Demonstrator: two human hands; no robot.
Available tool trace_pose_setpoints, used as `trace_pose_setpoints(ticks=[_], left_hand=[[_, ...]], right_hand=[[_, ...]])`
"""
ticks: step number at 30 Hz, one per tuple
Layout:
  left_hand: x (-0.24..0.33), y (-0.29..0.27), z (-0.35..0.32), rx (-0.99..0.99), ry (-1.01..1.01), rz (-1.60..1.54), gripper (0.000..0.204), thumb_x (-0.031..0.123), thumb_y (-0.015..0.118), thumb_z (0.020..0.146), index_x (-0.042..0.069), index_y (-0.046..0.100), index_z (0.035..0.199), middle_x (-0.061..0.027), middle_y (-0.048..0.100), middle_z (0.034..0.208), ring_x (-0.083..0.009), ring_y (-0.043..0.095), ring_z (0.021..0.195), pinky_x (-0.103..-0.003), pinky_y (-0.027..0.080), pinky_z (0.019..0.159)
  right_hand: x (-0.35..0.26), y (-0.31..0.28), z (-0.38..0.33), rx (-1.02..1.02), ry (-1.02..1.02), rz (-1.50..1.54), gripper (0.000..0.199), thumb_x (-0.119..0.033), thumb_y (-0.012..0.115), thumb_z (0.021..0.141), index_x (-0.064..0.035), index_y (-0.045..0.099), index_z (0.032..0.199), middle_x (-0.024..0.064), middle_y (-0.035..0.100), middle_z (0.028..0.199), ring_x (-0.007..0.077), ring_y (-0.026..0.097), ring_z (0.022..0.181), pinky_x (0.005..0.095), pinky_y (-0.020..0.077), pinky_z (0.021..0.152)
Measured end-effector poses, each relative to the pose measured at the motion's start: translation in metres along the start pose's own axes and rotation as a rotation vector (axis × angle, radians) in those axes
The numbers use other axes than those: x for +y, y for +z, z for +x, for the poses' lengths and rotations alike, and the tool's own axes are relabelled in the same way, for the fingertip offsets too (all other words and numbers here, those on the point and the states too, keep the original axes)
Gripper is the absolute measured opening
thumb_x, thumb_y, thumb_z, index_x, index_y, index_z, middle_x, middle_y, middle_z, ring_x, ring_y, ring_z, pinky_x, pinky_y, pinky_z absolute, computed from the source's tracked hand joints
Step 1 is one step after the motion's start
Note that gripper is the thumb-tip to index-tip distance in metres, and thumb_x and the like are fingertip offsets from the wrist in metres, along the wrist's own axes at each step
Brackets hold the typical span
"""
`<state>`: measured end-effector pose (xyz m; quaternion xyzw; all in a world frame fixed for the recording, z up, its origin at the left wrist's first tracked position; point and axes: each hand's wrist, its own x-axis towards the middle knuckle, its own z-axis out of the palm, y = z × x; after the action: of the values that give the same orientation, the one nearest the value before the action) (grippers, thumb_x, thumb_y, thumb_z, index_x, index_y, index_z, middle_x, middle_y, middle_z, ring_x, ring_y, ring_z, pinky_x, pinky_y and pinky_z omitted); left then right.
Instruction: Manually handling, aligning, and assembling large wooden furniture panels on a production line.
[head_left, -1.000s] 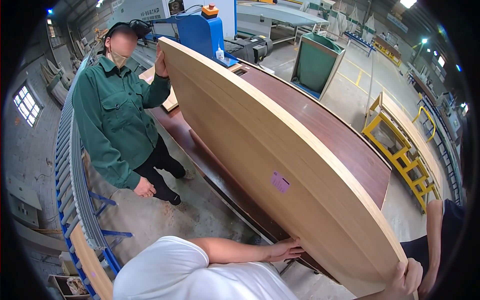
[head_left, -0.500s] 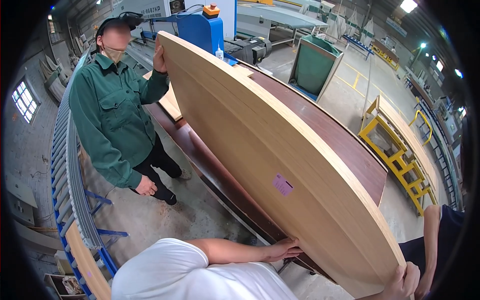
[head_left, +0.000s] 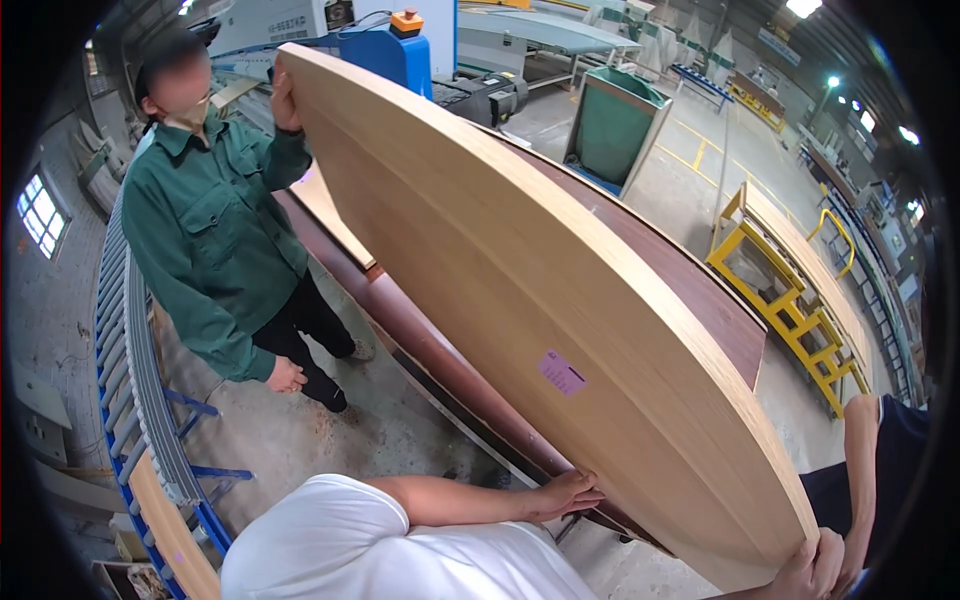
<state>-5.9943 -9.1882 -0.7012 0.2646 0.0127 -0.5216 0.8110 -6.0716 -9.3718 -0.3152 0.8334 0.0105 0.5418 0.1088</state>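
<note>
A large, light wooden panel (head_left: 490,290) stands tilted on its long edge over a reddish-brown table, with a small purple label (head_left: 563,372) on its face. My left hand (head_left: 570,495) is at the panel's lower edge, fingers bent against the wood, some of them hidden. Wrapped around the near end's corner is my right hand (head_left: 815,568), thumb on the face side. A co-worker in a green jacket (head_left: 205,235) steadies the far upper corner with one raised hand (head_left: 285,95); the other hand (head_left: 287,376) hangs low. Beside my right hand is another person's bare arm (head_left: 860,480).
Behind the panel extends the reddish-brown tabletop (head_left: 700,290), with a lighter board (head_left: 335,215) at its far left. A roller conveyor (head_left: 135,370) runs along the left. Beyond stand a green bin (head_left: 617,130), a yellow-framed cart (head_left: 790,310) and a blue machine housing (head_left: 385,60).
The panel's far end and the green-jacketed co-worker have shifted left and slightly up in view. More of the panel's upper edge faces me. Both my hands keep their places on it.
</note>
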Motion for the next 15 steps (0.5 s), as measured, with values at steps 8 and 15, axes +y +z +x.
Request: trace_pose_setpoints(ticks=[8,15], left_hand=[[0.041,0.002,-0.056,-0.021,-0.073,-0.159,0.070,0.063,0.039,0.093,0.011,0.043,0.141,-0.0101,0.044,0.146,-0.0280,0.036,0.139,-0.046,0.022,0.118],[0.054,0.001,-0.059,0.027,0.066,-0.226,0.085,0.081,0.038,0.081,0.015,0.056,0.132,-0.0061,0.052,0.141,-0.0301,0.035,0.139,-0.049,0.017,0.119]], right_hand=[[-0.004,0.006,0.012,-0.022,0.037,0.125,0.067,-0.068,0.066,0.069,-0.0025,0.058,0.058,0.0059,0.050,0.051,0.0222,0.050,0.046,0.0314,0.0346,0.046],[0.003,-0.029,0.012,0.054,0.035,0.045,0.064,-0.068,0.073,0.059,-0.0069,0.054,0.053,-0.0001,0.047,0.047,0.0151,0.045,0.041,0.0269,0.0301,0.044]])
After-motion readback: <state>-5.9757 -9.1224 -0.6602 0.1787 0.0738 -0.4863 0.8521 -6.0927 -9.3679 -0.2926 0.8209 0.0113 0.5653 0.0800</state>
